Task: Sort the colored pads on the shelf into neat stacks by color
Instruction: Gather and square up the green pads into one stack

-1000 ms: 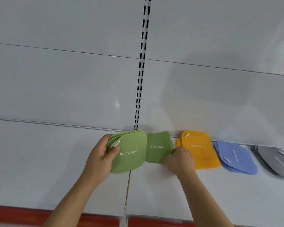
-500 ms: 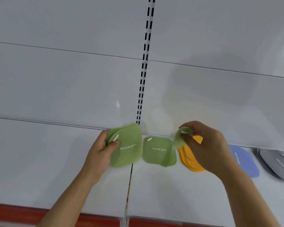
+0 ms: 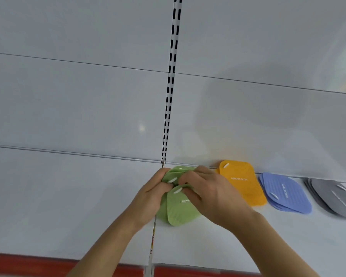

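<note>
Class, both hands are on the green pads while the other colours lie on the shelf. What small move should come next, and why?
Probably square up the green pads and set them down left of the orange stack. The left hand and right hand grip them fanned and uneven, while the orange, blue and grey stacks already lie in a row.

1. Looks like a shop: white metal display shelf (image 3: 68,206), slotted upright strip (image 3: 171,80) on the back panel, red price rail (image 3: 28,262) at the near edge.
2. Identical colored pads (image 3: 242,182) lined up like stock.
</note>
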A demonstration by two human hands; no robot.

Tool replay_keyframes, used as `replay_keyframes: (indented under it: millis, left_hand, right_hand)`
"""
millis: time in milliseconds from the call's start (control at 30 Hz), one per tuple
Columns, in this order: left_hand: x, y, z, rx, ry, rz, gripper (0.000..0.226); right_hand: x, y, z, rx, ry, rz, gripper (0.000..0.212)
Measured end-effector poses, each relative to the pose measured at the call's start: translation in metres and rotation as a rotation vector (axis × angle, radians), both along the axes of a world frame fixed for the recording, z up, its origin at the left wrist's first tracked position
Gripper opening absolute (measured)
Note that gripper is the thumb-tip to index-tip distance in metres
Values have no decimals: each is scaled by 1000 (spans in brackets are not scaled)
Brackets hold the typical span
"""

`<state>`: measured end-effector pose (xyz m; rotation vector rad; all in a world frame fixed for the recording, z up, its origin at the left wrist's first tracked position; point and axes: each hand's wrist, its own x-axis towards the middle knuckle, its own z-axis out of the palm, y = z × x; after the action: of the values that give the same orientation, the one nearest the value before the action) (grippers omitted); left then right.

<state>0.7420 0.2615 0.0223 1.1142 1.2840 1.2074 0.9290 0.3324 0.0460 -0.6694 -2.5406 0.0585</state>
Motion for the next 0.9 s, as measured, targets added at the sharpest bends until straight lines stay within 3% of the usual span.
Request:
replay_keyframes:
  millis: [100, 200, 400, 600, 833, 900]
  left_hand:
    - [-2, -3, -4, 31, -89, 11, 28]
    - [-5, -4, -9, 39, -127, -10, 35]
    - [-4, -4, -15, 106, -97, 28, 34]
    - [-4, -7, -17, 120, -55, 23, 38]
    - [-11, -8, -25, 161, 297, 40, 24]
    - [-14, -9, -25, 174, 317, 89, 24]
  right_hand:
    - [-5, 0, -10, 48, 108, -20, 7]
    - [-9, 1, -16, 53, 218, -99, 14]
    - [-12, -1, -18, -63, 170, -31, 17]
    - [-20, -4, -15, -142, 242, -135, 17]
    - [-7, -9, -19, -230, 316, -122, 25]
    - [7, 4, -22, -255, 347, -260, 27]
